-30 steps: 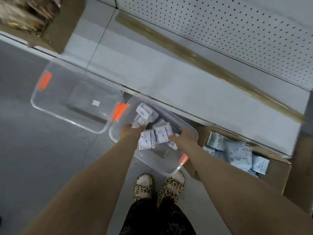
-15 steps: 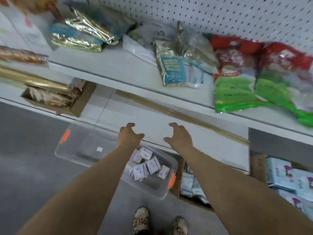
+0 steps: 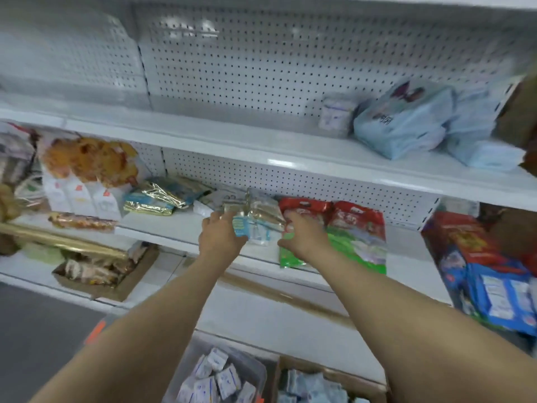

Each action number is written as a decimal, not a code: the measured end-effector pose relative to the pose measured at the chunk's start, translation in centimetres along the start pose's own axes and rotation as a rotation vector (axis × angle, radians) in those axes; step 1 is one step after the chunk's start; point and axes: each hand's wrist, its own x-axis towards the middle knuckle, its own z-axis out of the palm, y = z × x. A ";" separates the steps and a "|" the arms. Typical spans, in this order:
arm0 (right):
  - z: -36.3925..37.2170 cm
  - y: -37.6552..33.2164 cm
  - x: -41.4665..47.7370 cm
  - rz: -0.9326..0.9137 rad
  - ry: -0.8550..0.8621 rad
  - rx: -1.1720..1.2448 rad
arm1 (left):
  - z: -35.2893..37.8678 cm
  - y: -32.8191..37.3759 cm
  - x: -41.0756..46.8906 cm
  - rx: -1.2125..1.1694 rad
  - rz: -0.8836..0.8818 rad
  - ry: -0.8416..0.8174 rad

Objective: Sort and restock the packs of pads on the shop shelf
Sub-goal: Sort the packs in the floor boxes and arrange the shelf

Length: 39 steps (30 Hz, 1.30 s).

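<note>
While both arms stretch up to the middle shelf (image 3: pixel 174 225), the left hand (image 3: pixel 222 238) has its fingers straight and slightly parted, the tips at a blue-and-clear packet (image 3: pixel 255 228); blur hides whether they touch it. The right hand (image 3: pixel 303 238) is spread with the thumb out, lying over the top of 2 red-and-green bags (image 3: pixel 360 237) and gripping nothing. The 2 hands are apart, with the packet between them.

The shelf's front edge runs just under both wrists, and open board lies left of the left hand as far as a foil packet (image 3: pixel 157 199). Above, the top shelf (image 3: pixel 232 141) has open room along its left half, with pale blue packs (image 3: pixel 404 123) heaped at its right end.

At the bottom of the view, small white packs of pads (image 3: pixel 220 379) lie in a clear bin (image 3: pixel 258 365), just beside a cardboard box (image 3: pixel 328 369) of more pale packs. White pegboard (image 3: pixel 232 68) backs the shelves, and grey floor (image 3: pixel 35 330) shows at the left.
</note>
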 end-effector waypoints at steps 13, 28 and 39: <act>-22.0 8.1 -14.0 0.021 0.292 0.010 | -9.1 22.1 -10.3 -0.086 0.225 0.186; -28.2 18.4 -13.3 0.232 0.423 0.147 | -5.4 31.3 -6.2 -0.235 0.226 0.076; -30.7 22.6 -3.0 0.393 0.481 0.183 | -0.6 34.4 6.9 -0.351 0.087 -0.105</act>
